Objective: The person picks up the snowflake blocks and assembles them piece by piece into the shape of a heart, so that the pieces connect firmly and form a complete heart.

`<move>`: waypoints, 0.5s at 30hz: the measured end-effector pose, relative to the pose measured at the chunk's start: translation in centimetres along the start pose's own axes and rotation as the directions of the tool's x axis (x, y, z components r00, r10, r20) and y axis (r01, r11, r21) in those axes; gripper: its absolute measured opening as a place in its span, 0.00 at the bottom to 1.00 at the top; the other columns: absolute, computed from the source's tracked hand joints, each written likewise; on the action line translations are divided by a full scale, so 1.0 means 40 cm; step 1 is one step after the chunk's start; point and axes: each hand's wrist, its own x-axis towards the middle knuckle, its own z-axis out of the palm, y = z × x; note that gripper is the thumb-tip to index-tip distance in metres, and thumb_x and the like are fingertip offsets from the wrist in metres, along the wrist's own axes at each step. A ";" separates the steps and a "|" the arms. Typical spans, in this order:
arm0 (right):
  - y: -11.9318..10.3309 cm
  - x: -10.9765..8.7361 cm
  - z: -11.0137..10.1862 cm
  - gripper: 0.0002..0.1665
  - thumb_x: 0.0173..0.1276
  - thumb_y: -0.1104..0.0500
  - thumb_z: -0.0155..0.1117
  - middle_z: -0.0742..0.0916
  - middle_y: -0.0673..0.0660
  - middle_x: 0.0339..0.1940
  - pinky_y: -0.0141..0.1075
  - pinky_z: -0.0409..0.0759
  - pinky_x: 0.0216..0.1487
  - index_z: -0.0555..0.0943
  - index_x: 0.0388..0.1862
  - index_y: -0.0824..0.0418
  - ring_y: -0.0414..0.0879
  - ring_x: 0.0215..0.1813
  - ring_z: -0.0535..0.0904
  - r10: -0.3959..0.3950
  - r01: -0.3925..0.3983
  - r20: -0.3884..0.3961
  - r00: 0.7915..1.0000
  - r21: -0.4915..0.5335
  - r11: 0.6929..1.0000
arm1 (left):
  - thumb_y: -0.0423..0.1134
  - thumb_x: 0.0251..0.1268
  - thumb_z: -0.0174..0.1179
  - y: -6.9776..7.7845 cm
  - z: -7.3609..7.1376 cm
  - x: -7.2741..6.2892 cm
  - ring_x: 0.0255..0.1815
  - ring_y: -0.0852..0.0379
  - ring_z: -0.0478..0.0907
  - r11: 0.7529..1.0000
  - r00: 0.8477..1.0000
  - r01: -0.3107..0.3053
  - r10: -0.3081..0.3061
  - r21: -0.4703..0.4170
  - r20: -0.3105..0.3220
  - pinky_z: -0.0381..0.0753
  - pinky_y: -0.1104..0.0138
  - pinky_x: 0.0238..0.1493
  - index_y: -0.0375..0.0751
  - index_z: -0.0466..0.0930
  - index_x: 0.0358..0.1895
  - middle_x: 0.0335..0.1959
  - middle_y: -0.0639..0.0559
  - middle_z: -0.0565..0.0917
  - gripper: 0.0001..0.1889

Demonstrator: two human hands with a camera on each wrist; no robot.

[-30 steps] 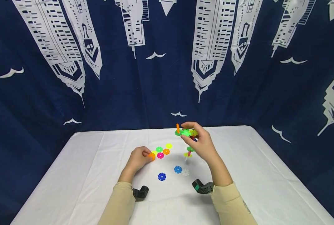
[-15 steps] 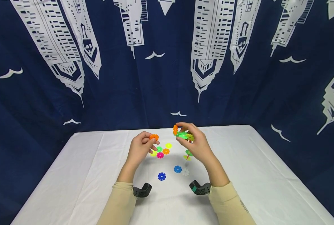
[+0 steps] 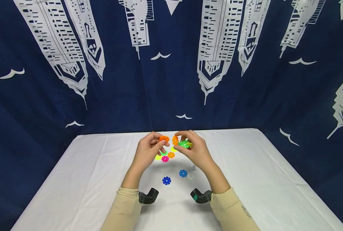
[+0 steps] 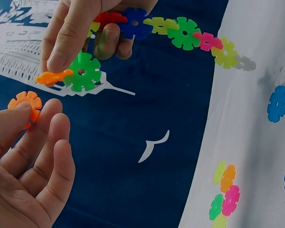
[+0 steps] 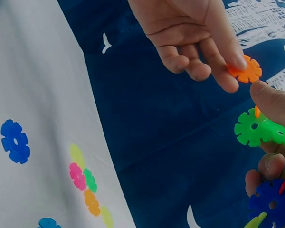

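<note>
My left hand [image 3: 144, 152] pinches a loose orange notched flower disc [image 3: 164, 139] between thumb and index finger, the other fingers spread below. Opposite it, my right hand [image 3: 198, 150] holds a chain of interlocking flower discs. An orange disc [image 4: 52, 77] set edge-on forms the chain's near end, slotted beside a green disc [image 4: 83, 72]. From the right fingers the chain trails through red, a dark blue disc [image 4: 135, 23], yellow, green and a pink disc [image 4: 209, 42] to a pale end. A small gap separates the two orange discs. The right fingers hide part of the chain.
On the white table [image 3: 102, 192] lies a cluster of loose discs, among them a pink disc [image 3: 165, 158] and an orange one [image 3: 171, 155]. Nearer are a dark blue disc [image 3: 166, 180], a lighter blue disc [image 3: 183, 173] and a whitish disc [image 3: 191, 176]. A navy curtain [image 3: 160, 96] hangs behind.
My left hand has picked up the orange disc from beside the cluster, raised it and moved it right. My right hand has shifted left and slightly down with the chain, bringing the hands close together.
</note>
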 end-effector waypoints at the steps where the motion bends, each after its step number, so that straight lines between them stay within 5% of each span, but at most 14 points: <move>1: -0.001 -0.001 0.002 0.23 0.58 0.59 0.78 0.81 0.50 0.37 0.28 0.78 0.34 0.82 0.52 0.51 0.42 0.37 0.74 -0.003 0.003 -0.001 1.000 -0.005 1.000 | 0.34 0.69 0.62 -0.001 0.001 0.000 0.26 0.51 0.83 1.000 1.000 -0.007 0.007 0.004 0.003 0.84 0.71 0.29 0.40 0.80 0.45 0.36 0.43 0.90 0.05; 6: -0.001 -0.002 0.012 0.22 0.58 0.60 0.78 0.82 0.50 0.36 0.33 0.80 0.35 0.83 0.51 0.51 0.42 0.36 0.74 -0.027 0.027 0.003 1.000 -0.014 1.000 | 0.34 0.69 0.62 -0.006 0.001 0.002 0.25 0.54 0.82 1.000 1.000 -0.020 0.019 0.015 0.014 0.86 0.66 0.30 0.41 0.81 0.44 0.36 0.44 0.90 0.05; 11: 0.000 -0.002 0.015 0.22 0.58 0.61 0.78 0.84 0.49 0.38 0.39 0.83 0.38 0.83 0.51 0.51 0.43 0.39 0.78 -0.049 0.049 0.030 0.998 -0.015 0.999 | 0.33 0.69 0.62 -0.005 -0.001 0.001 0.29 0.42 0.83 1.000 0.999 -0.016 0.015 0.004 0.042 0.88 0.54 0.33 0.39 0.81 0.44 0.36 0.41 0.89 0.04; 15: 0.000 -0.004 0.014 0.21 0.59 0.61 0.76 0.88 0.49 0.45 0.38 0.85 0.47 0.83 0.52 0.52 0.44 0.47 0.83 -0.064 0.064 0.066 0.996 0.005 0.998 | 0.33 0.69 0.62 -0.004 -0.001 0.001 0.28 0.45 0.83 1.000 0.998 -0.013 0.013 0.000 0.064 0.87 0.62 0.32 0.38 0.81 0.44 0.38 0.39 0.89 0.05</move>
